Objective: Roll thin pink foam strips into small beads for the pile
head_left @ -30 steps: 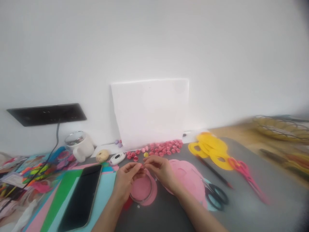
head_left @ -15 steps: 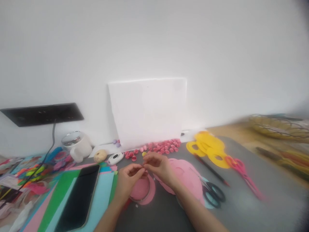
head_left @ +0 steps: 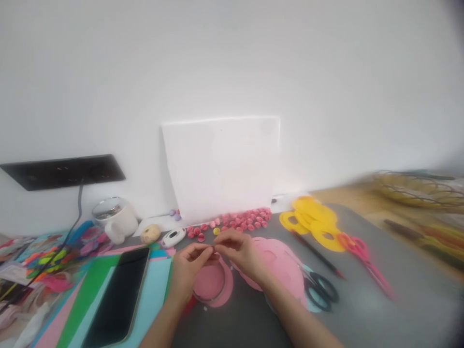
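Observation:
My left hand point(head_left: 185, 273) and my right hand point(head_left: 242, 257) meet fingertip to fingertip above the mat. Both are closed in a pinch; whatever lies between the fingers is too small and hidden to make out. Just below them sits a pink paper disc point(head_left: 227, 290) with a thin greyish ring on it, partly covered by my left hand. Beyond the fingertips, many small pink rolled-paper pieces point(head_left: 250, 220) lie in a heap, with one yellow piece point(head_left: 216, 231) near my right hand. Pink paper circles point(head_left: 279, 263) are stacked beside my right wrist.
Black-handled scissors point(head_left: 321, 291), a pencil point(head_left: 319, 253), pink scissors point(head_left: 366, 261) and yellow paper cutouts point(head_left: 313, 220) lie to the right. On the left are a phone point(head_left: 118, 295) on coloured paper sheets point(head_left: 155, 285) and a white mug point(head_left: 121, 222). A white board point(head_left: 223, 169) leans on the wall.
My left hand has shifted very slightly left, and its fingers have moved a little. The yellow piece shows more fully now. My right hand stays nearly in place.

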`<state>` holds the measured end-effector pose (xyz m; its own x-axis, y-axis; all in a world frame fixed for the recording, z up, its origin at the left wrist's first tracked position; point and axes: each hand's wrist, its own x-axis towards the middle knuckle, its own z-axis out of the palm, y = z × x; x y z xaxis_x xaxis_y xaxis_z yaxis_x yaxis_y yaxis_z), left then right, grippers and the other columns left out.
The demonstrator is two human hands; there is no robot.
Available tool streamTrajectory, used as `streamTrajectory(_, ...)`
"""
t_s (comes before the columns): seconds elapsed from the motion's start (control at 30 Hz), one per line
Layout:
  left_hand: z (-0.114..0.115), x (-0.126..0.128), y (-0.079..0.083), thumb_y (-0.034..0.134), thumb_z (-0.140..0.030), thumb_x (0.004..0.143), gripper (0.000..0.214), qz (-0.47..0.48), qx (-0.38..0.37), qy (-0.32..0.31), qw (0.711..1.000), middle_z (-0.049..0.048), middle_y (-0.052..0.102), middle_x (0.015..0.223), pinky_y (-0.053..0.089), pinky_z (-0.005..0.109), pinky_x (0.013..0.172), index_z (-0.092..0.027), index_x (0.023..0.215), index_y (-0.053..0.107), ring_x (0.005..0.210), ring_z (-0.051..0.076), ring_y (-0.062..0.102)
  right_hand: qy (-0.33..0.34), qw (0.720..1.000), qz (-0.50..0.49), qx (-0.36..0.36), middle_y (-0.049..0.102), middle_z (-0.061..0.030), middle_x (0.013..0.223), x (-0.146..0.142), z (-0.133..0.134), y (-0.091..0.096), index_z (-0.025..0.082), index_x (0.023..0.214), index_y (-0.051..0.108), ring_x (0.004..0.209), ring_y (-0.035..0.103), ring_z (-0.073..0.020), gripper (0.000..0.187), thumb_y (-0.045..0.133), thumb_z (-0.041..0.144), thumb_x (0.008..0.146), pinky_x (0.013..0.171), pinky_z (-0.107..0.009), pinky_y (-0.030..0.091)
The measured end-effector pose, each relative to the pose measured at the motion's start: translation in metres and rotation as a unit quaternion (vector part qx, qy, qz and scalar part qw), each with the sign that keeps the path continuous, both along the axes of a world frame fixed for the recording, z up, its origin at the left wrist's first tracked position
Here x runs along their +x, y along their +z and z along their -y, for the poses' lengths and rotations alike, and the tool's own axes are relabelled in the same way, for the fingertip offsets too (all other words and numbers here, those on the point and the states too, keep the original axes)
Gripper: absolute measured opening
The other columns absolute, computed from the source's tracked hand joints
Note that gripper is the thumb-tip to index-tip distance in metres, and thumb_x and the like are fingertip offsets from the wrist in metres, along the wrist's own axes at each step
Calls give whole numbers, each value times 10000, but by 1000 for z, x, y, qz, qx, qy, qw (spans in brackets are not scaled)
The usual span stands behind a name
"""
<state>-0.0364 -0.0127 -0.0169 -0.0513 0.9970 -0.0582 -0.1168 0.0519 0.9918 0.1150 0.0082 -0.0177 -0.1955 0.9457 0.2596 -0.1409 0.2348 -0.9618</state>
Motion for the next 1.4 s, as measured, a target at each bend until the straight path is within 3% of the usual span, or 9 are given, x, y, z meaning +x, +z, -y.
streamTrajectory(0.13, 0, -1, 0, 748, -329, 631, 243, 12, -15, 3, 1000, 73, 708, 677, 563, 368, 689, -116, 738, 699, 655, 218, 670, 19, 999, 39, 20, 646, -14, 753, -1, 2, 0, 195, 808, 686, 690, 596, -144, 136, 702, 211, 674, 647, -261, 500)
streamTrajectory(0.33, -1, 1, 2, 783, -319, 580, 239, 46, -36, 10, 998, 57, 693, 628, 557, 343, 666, -113, 661, 692, 610, 188, 648, -21, 990, 97, 97, 659, -23, 733, -3, 2, -3, 208, 775, 696, 660, 594, -143, 65, 664, 231, 723, 602, -251, 498)
streamTrajectory(0.57, -1, 0, 6, 759, -314, 627, 208, 119, -54, -31, 991, 55, 693, 625, 552, 346, 700, -117, 635, 694, 652, 200, 663, -25, 988, 101, 114, 675, -26, 741, -2, 3, 1, 205, 791, 690, 666, 606, -145, 83, 633, 249, 750, 599, -246, 505)
streamTrajectory(0.97, -1, 3, 6, 797, -229, 575, 231, 152, -57, -5, 987, 72, 722, 744, 558, 343, 704, -106, 745, 699, 709, 211, 678, -33, 975, 146, 164, 635, -39, 805, -4, 3, -4, 252, 893, 684, 721, 592, -165, 168, 567, 204, 782, 627, -288, 519)
streamTrajectory(1.2, 0, 3, 4, 795, -235, 585, 280, 169, -81, -8, 982, 88, 735, 785, 546, 288, 664, -116, 820, 700, 725, 213, 689, -70, 941, 254, 213, 566, -48, 897, -11, 9, -11, 218, 939, 596, 748, 561, -169, 296, 654, 143, 658, 620, -277, 493)
streamTrajectory(1.4, 0, 2, 5, 790, -234, 588, 258, 176, -77, -18, 981, 87, 737, 793, 538, 282, 693, -117, 803, 708, 755, 211, 686, -95, 929, 276, 229, 576, -48, 867, -14, 9, -15, 208, 912, 568, 708, 563, -154, 215, 526, 98, 732, 629, -274, 481)
